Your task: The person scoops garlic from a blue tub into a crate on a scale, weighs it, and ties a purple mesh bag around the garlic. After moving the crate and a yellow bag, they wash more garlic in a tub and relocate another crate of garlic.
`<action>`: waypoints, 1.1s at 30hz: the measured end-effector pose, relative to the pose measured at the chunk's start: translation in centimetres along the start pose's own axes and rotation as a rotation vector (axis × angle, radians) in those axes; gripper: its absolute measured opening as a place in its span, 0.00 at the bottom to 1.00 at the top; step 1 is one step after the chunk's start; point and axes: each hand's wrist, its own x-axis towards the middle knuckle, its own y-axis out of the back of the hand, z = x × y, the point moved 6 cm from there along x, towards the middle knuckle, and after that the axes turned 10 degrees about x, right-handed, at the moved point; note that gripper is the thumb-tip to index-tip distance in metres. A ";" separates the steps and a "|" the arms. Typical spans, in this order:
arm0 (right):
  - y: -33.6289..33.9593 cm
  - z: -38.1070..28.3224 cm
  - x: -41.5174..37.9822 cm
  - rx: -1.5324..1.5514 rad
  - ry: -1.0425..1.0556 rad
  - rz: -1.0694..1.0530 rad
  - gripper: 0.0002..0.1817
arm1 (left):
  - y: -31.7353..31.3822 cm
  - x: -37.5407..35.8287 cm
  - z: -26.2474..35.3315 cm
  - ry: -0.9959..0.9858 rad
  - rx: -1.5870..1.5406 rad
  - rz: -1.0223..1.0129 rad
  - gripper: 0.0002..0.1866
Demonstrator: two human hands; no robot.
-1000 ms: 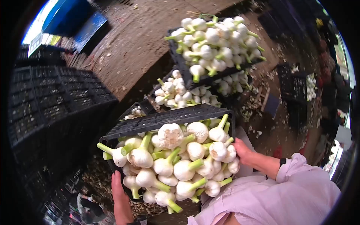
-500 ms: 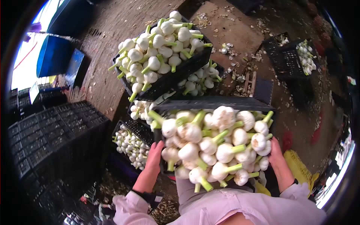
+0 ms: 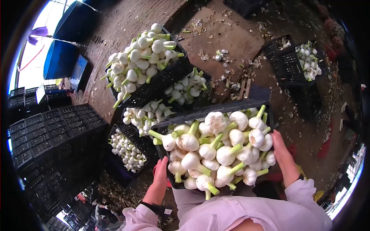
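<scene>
I hold a black plastic crate heaped with garlic bulbs in front of my body. The bulbs are white with short cut green stems, and some stick out past the rim. My left hand is closed on the crate's left end, and my right hand on its right end. The crate hides parts of the fingers of both hands. Just beyond it, another heaped garlic crate sits higher than the garlic crates around it.
More garlic lies in lower crates ahead and in one at left. Stacked black crates stand at far left. On the right are crates with garlic. Peel scraps litter the floor; a small wooden piece lies there.
The crate in my hands has shifted slightly left and up in the view, still held at both ends. My view has turned, so the surrounding crates appear displaced.
</scene>
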 end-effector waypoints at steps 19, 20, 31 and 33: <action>-9.8 2.9 15.6 -0.599 0.002 -0.265 0.13 | -7.0 8.2 -19.3 0.150 -0.636 0.168 0.20; -11.3 2.8 15.9 -0.630 0.015 -0.273 0.13 | -7.8 9.2 -19.9 0.178 -0.668 0.162 0.21; -17.6 6.3 27.1 -1.089 0.127 -0.269 0.19 | -10.5 21.9 -25.9 0.263 -0.748 -0.001 0.29; -18.1 7.1 29.3 -1.078 0.200 -0.273 0.19 | -10.8 23.3 -25.1 0.232 -0.755 -0.062 0.30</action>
